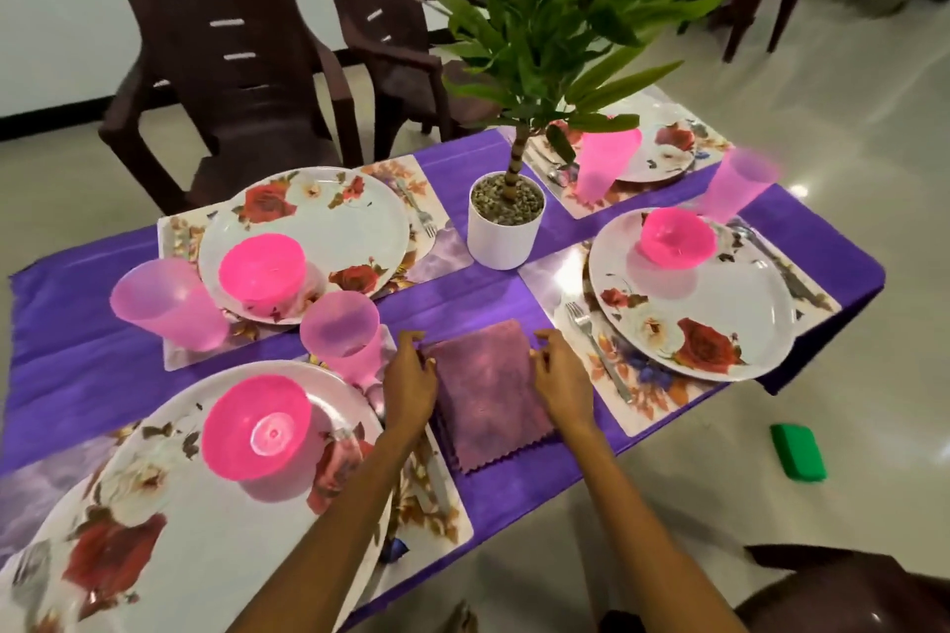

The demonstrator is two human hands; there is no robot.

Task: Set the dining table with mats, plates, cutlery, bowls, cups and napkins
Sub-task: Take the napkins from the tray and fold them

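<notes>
A stack of purple napkins (488, 391) lies on the purple tablecloth (77, 324) near the front edge, between two place settings. My left hand (411, 378) grips the stack's left edge with curled fingers. My right hand (563, 378) grips its right edge the same way. Each floral mat carries a floral plate with an upturned pink bowl: near left plate (154, 504) and bowl (257, 434), right plate (694, 293) and bowl (676, 238), far left plate (318, 221) and bowl (262, 267). Pink cups (342, 329) (164, 301) (740, 183) and a fork (596, 350) stand beside the plates.
A potted plant in a white pot (504, 234) stands mid-table, its leaves over the far right setting (663, 152). Two brown chairs (226, 51) stand behind the table, another chair (848, 586) at bottom right. A green object (798, 451) lies on the floor.
</notes>
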